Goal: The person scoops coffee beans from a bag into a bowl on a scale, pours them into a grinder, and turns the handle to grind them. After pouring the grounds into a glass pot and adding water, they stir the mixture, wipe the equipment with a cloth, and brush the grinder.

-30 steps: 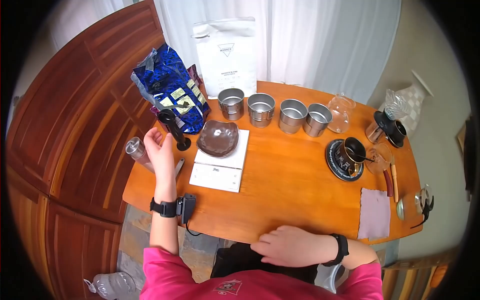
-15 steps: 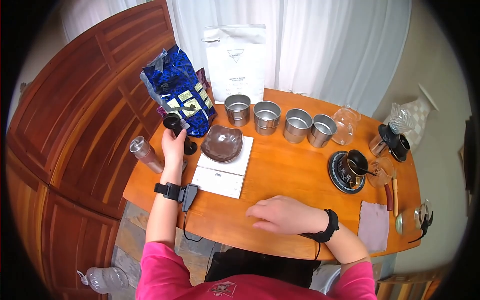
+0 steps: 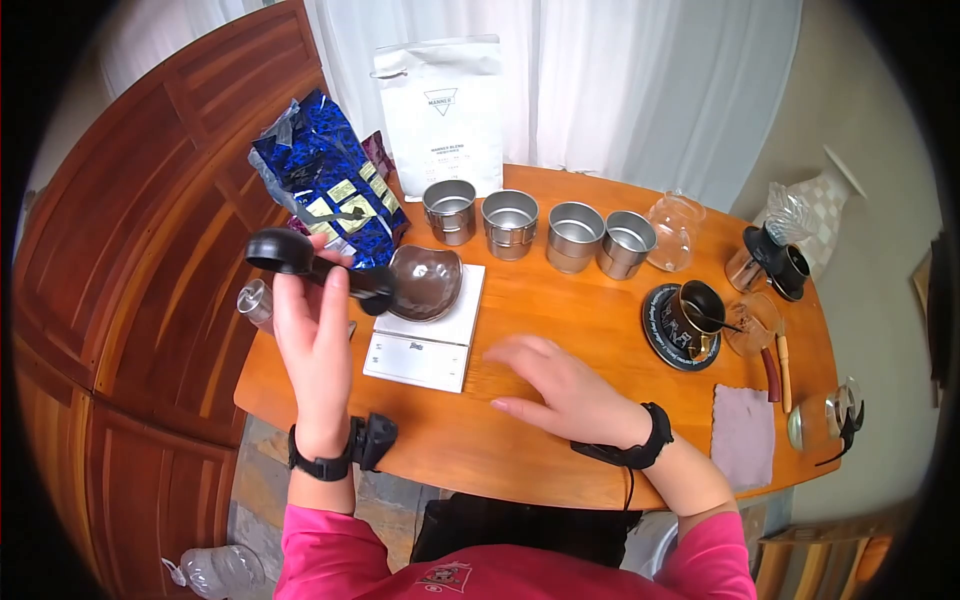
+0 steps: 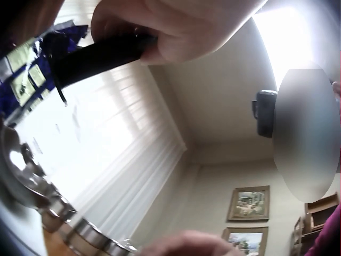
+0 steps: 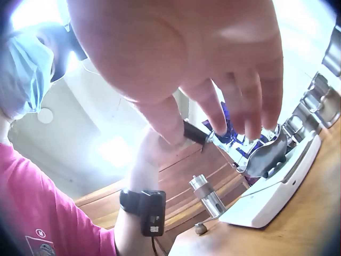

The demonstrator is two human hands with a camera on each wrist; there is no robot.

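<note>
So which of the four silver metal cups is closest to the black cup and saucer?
The round silver metal cup at the row's right end, nearest the black cup on its black saucer; the other three silver cups stand farther left.

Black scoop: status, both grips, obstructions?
Left grip holds black scoop, midair. Right grip empty. Brown dish on white scale nearby; nothing visibly blocking.
</note>
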